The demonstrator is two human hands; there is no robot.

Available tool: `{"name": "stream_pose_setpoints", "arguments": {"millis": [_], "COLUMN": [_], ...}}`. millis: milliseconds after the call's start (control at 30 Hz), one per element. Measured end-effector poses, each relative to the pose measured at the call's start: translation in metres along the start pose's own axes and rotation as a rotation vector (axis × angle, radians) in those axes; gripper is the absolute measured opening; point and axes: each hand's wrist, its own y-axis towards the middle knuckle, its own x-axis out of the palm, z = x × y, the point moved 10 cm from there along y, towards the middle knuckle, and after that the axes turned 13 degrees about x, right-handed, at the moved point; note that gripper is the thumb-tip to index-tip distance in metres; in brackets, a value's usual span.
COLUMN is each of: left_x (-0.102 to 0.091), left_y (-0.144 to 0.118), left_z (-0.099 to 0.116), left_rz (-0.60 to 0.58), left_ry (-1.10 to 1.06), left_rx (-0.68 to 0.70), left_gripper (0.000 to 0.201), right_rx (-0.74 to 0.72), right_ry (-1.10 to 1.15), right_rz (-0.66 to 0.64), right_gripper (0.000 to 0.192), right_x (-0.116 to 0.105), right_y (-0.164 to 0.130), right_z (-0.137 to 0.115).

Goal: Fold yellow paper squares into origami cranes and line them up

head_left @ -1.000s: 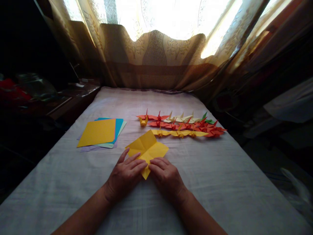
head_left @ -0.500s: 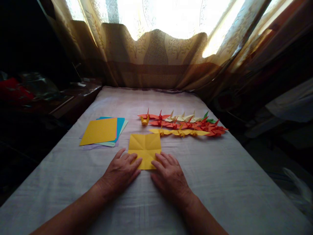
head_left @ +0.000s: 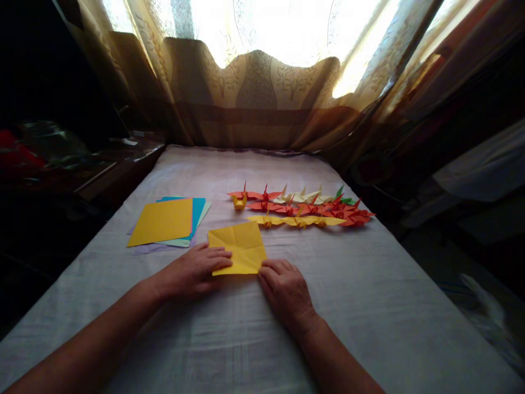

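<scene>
A creased yellow paper square (head_left: 239, 246) lies flat on the white cloth-covered table (head_left: 369, 306). My left hand (head_left: 192, 271) rests on the sheet's near left corner, fingers laid over its edge. My right hand (head_left: 285, 287) touches the near right corner with its fingertips. Beyond the sheet, several folded paper cranes (head_left: 303, 207) in red, orange, yellow, cream and green stand in rows. A stack of coloured paper sheets (head_left: 166, 221), yellow on top, lies to the left.
A patterned curtain (head_left: 262, 93) hangs at the table's far end under a bright window. A dark side table (head_left: 118, 158) with cluttered things stands at the left. Dark furniture fills the right side.
The yellow sheet went from partly folded and lifted to spread flat, then turned slightly. My left hand moved up onto its left corner; my right hand shifted to the right corner.
</scene>
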Motion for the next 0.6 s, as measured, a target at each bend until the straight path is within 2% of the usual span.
{"name": "stream_pose_setpoints", "arguments": {"millis": [67, 133, 200, 267, 300, 367, 467, 533, 600], "left_x": [-0.009, -0.012, -0.010, -0.007, -0.006, -0.005, -0.012, -0.014, -0.008], "left_y": [0.002, 0.004, 0.001, -0.007, -0.012, -0.018, -0.015, -0.005, 0.006], "left_z": [-0.004, -0.008, -0.017, -0.029, -0.034, -0.035, -0.015, 0.007, 0.029], "left_rz": [0.081, 0.165, 0.249, 0.341, 0.387, 0.462, 0.513, 0.473, 0.394], "left_ry": [-0.076, -0.133, -0.129, -0.069, -0.034, 0.033, 0.220, 0.369, 0.445], "left_rx": [0.021, 0.006, -0.085, -0.234, -0.305, -0.361, -0.271, -0.156, -0.032], "left_gripper": [0.025, 0.027, 0.027, 0.027, 0.030, 0.039, 0.035, 0.026, 0.029], "right_rx": [0.063, 0.111, 0.145, 0.170, 0.180, 0.187, 0.194, 0.198, 0.203], "right_ry": [0.020, 0.035, 0.039, 0.027, 0.013, -0.019, -0.055, -0.064, -0.069], "right_rz": [-0.007, -0.015, -0.022, -0.018, -0.014, -0.003, 0.006, 0.006, 0.005], "right_gripper": [0.014, 0.015, 0.016, 0.017, 0.018, 0.018, 0.018, 0.017, 0.017], "right_x": [-0.001, -0.001, -0.001, 0.000, 0.000, 0.000, 0.002, 0.002, 0.002], "right_y": [0.001, 0.001, 0.002, 0.003, 0.003, 0.004, 0.006, 0.006, 0.007], "right_z": [0.006, 0.012, 0.017, 0.020, 0.021, 0.022, 0.021, 0.020, 0.020]}}
